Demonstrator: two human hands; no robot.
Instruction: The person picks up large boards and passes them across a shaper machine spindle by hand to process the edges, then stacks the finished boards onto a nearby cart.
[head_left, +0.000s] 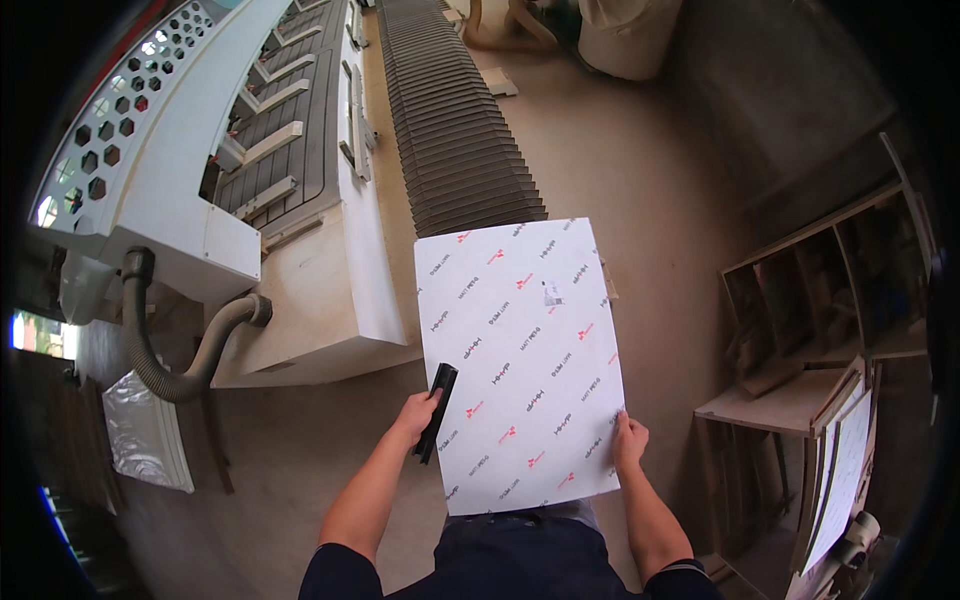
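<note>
A white rectangular panel [520,360], its face covered in slanting black and red print, is held out in front of my body. A small label [552,292] sticks to its upper right part. My left hand [418,412] is closed at the panel's left edge around a short black bar-shaped piece [436,412], which lies against that edge. Whether the left fingers also grip the panel cannot be made out. On the opposite side, my right hand [630,440] pinches the panel's right edge low down, with the thumb in front.
A large white machine [375,270] with a slatted bed [290,110] stands at the left, a grey hose [190,380] at its near end. Dark ribbed bellows [460,130] run beside it. Wooden shelving [770,400] stands at the right. A wrapped white stack [148,430] lies far left.
</note>
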